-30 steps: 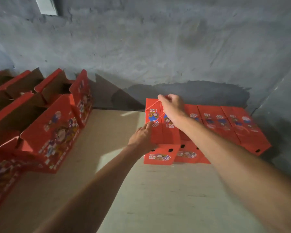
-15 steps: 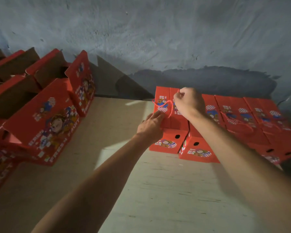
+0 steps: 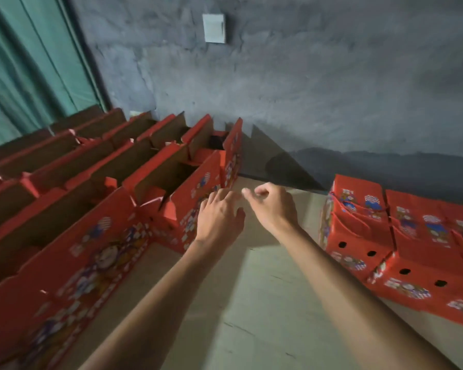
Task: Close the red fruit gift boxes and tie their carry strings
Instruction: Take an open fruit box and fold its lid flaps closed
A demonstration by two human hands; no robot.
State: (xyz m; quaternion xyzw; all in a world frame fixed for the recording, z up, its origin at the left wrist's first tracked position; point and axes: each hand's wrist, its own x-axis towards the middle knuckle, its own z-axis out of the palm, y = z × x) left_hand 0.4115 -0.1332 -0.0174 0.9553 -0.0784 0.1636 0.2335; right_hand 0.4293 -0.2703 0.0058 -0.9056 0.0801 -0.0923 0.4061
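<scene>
Two bare hands reach across a pale work surface (image 3: 251,303) toward a row of open boxes (image 3: 150,188) on the left, their brown inner flaps standing up against a grey wall (image 3: 332,89). The closed boxes (image 3: 401,236), red with cartoon print and round vent holes, sit in a row at the right, well apart from both hands, with a thin red carry string (image 3: 358,206) lying over the nearest lid.

Head view: the left hand (image 3: 219,217) is spread, its fingers straight, its fingertips at or just beside the printed side of the nearest open box (image 3: 195,204); motion blur hides whether they touch. The right hand (image 3: 273,206) hangs just beside it over the bare surface, forefinger out, the other fingers loosely curled, holding nothing.

Judging by the folded card, these boxes should be light and fairly stiff, though the upright flaps would likely bend or crease if grabbed carelessly. The sensible hold is probably on the side wall near the top edge, with the flaps folded down flat before the string is drawn across.

A green curtain (image 3: 32,62) hangs at far left.
</scene>
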